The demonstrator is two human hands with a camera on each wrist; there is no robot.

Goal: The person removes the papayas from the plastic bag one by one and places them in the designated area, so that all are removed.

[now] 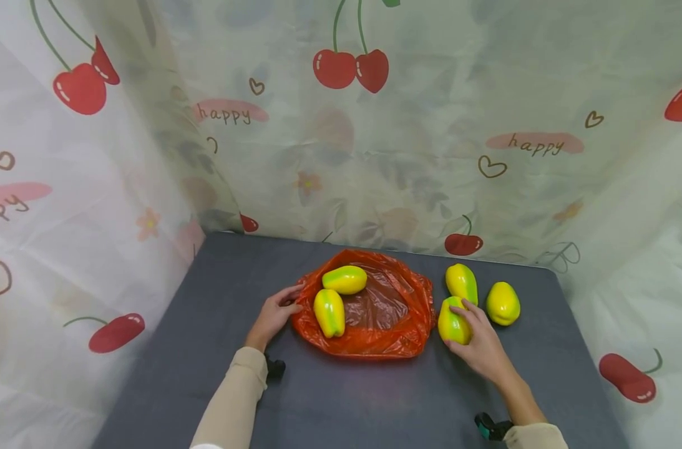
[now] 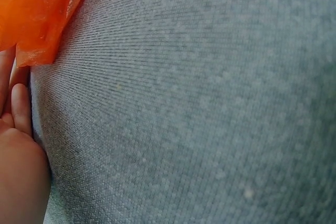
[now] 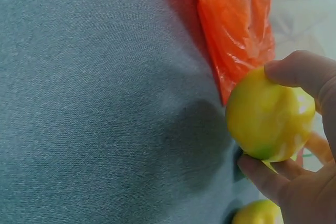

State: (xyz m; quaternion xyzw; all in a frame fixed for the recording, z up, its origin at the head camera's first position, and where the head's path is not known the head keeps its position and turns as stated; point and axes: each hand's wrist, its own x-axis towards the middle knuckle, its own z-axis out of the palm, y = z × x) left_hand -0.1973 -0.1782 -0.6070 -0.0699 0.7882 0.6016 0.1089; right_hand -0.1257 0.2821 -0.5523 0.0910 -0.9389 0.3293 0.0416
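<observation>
A red plastic bag (image 1: 369,340) lies with its mouth spread wide, two yellow-green fruits (image 1: 345,280) inside its left part. My left hand (image 1: 274,315) holds the bag's left edge; in the left wrist view the bag's orange-red edge (image 2: 44,30) hides some fingertips. To the right of the bag, my right hand (image 1: 483,346) grips a yellow-green fruit (image 1: 452,321) between thumb and fingers. The right wrist view shows this same fruit (image 3: 270,114) from close by, with a shadow on the cloth beside it.
Two more yellow-green fruits stand right of the bag: one (image 1: 461,280) behind the gripped fruit, another (image 1: 503,304) farther right. All lie on a dark grey table (image 1: 341,399). A cherry-patterned curtain (image 1: 408,156) encloses the back and sides.
</observation>
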